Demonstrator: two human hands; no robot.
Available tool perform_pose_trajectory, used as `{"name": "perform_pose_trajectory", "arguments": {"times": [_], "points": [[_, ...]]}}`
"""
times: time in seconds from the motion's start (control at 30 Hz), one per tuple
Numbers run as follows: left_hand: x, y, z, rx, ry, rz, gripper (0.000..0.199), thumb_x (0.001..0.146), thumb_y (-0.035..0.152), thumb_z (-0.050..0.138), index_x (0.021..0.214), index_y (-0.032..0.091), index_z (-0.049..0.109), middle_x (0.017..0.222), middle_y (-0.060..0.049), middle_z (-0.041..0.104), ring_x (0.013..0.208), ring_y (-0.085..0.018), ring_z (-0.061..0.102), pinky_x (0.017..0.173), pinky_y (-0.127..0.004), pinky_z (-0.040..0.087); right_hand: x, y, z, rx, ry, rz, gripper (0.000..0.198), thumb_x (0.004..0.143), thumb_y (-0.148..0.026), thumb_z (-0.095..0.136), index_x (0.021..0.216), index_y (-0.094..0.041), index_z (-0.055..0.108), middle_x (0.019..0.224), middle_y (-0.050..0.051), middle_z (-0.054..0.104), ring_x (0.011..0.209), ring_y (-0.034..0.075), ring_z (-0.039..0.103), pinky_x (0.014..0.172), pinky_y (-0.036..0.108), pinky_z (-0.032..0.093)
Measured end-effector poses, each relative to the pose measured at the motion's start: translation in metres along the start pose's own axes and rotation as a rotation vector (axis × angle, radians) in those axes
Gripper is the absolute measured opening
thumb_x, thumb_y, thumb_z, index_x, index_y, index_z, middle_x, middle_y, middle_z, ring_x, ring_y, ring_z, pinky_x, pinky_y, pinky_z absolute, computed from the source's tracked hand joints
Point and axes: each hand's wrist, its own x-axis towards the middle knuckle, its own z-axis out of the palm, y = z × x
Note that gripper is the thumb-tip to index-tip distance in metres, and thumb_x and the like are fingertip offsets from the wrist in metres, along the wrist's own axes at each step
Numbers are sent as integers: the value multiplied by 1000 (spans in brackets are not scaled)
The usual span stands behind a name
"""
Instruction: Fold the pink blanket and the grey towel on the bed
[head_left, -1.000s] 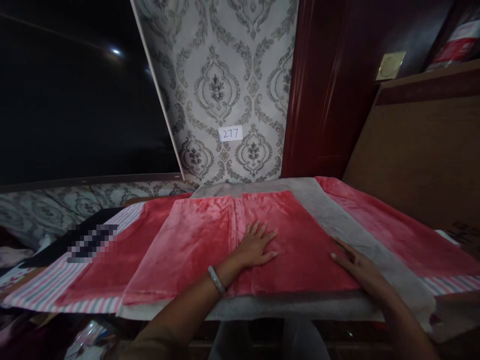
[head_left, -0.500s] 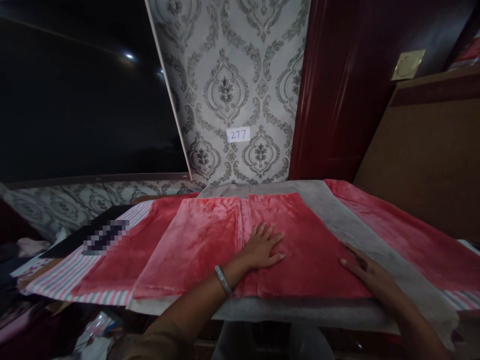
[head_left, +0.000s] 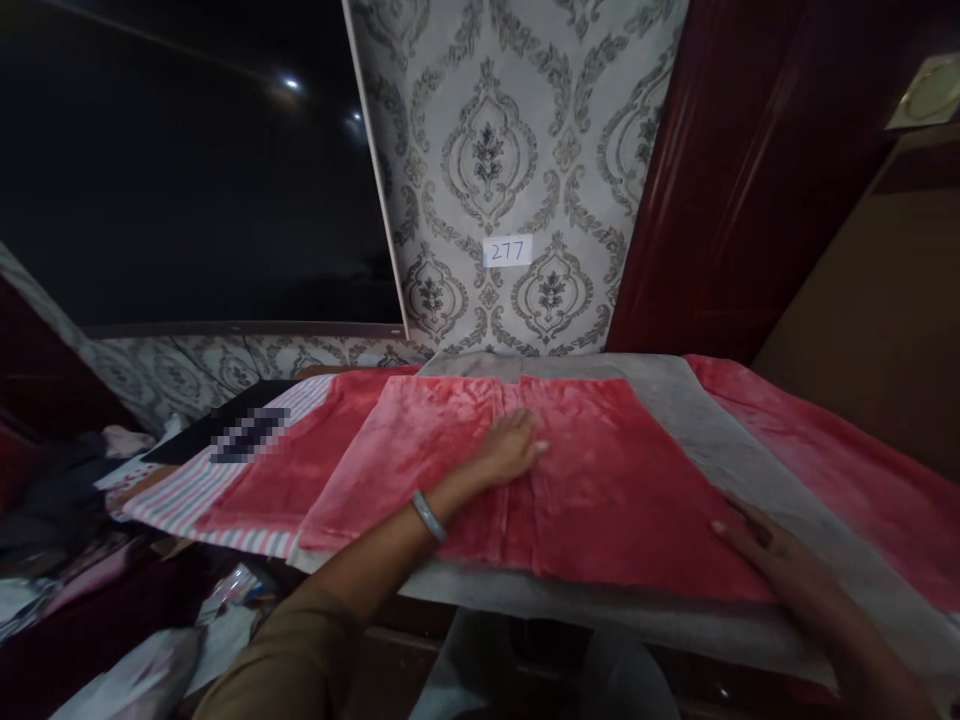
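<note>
A red plush cloth (head_left: 600,500) lies spread with its two folded edges meeting near the middle, on top of a grey cloth (head_left: 705,420). My left hand (head_left: 514,445), with a bracelet on its wrist, rests palm down beside the meeting edges; its fingers are slightly blurred and nothing shows in them. At the right edge of the red cloth is my right hand (head_left: 772,545), its thumb on the plush and its fingers apart from the thumb, partly in shadow.
More red plush (head_left: 795,430) extends to the right, and striped cloth (head_left: 217,500) to the left. A dark screen (head_left: 202,180) hangs behind. At right stands a cardboard box (head_left: 877,330). Clothes (head_left: 67,510) are piled at lower left.
My left hand has slid a little farther up the plush toward the wall, along the meeting edges. My right hand stays by the right edge. The camera view has shifted.
</note>
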Motion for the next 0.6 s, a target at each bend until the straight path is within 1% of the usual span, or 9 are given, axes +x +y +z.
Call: {"name": "perform_pose_trajectory", "arguments": {"times": [0.07, 0.1, 0.17, 0.27, 0.37, 0.47, 0.53, 0.6], "points": [[-3, -19, -13, 72, 29, -158, 66, 99, 43, 33, 158, 13, 30, 165, -15, 28, 155, -29, 20, 127, -47, 16, 0, -1, 0, 7, 3, -8, 90, 64, -76, 60, 135, -21, 62, 142, 11, 60, 138, 38, 47, 119, 53, 35], [-5, -28, -15, 109, 32, -225, 67, 99, 42, 34, 158, 13, 29, 166, -15, 26, 155, -30, 17, 127, -49, 14, -1, -2, 0, 9, 7, -6, 89, 64, -76, 60, 134, -21, 62, 142, 11, 59, 138, 39, 47, 119, 54, 35], [-10, -45, -11, 168, 11, -298, 69, 98, 46, 37, 158, 15, 29, 167, -15, 23, 156, -34, 12, 126, -55, 11, -2, -4, 0, 10, 12, 13, 89, 63, -75, 60, 133, -20, 63, 142, 13, 59, 137, 40, 49, 117, 55, 37], [-17, -59, 7, 219, -37, -304, 71, 97, 54, 36, 159, 21, 30, 168, -13, 21, 155, -38, 11, 123, -63, 8, -4, -10, -1, 6, 9, 39, 93, 63, -74, 60, 137, -19, 61, 143, 14, 58, 135, 41, 49, 116, 56, 39], [-19, -61, 19, 244, -30, -311, 70, 98, 58, 32, 160, 24, 28, 169, -11, 18, 156, -37, 11, 122, -64, 8, -6, -16, -3, -14, 0, 56, 98, 61, -74, 59, 140, -15, 58, 145, 15, 56, 138, 41, 47, 118, 55, 36], [-20, -58, 19, 241, -20, -308, 70, 98, 57, 33, 160, 24, 28, 169, -11, 18, 155, -36, 12, 123, -62, 8, -8, -19, -3, -21, 9, 64, 98, 61, -74, 59, 139, -15, 59, 143, 16, 57, 137, 42, 47, 117, 55, 37], [-19, -56, 15, 223, -20, -311, 71, 97, 57, 34, 160, 24, 28, 169, -11, 18, 155, -36, 12, 122, -63, 8, -9, -19, -3, -8, 7, 62, 97, 62, -75, 59, 139, -17, 59, 143, 15, 57, 137, 41, 48, 116, 53, 39], [-18, -57, 9, 178, -45, -316, 73, 96, 58, 37, 160, 25, 27, 169, -11, 17, 156, -36, 10, 123, -62, 6, -9, -19, -3, -7, -3, 54, 95, 64, -75, 57, 140, -17, 58, 145, 14, 57, 138, 39, 47, 117, 51, 39]]}}
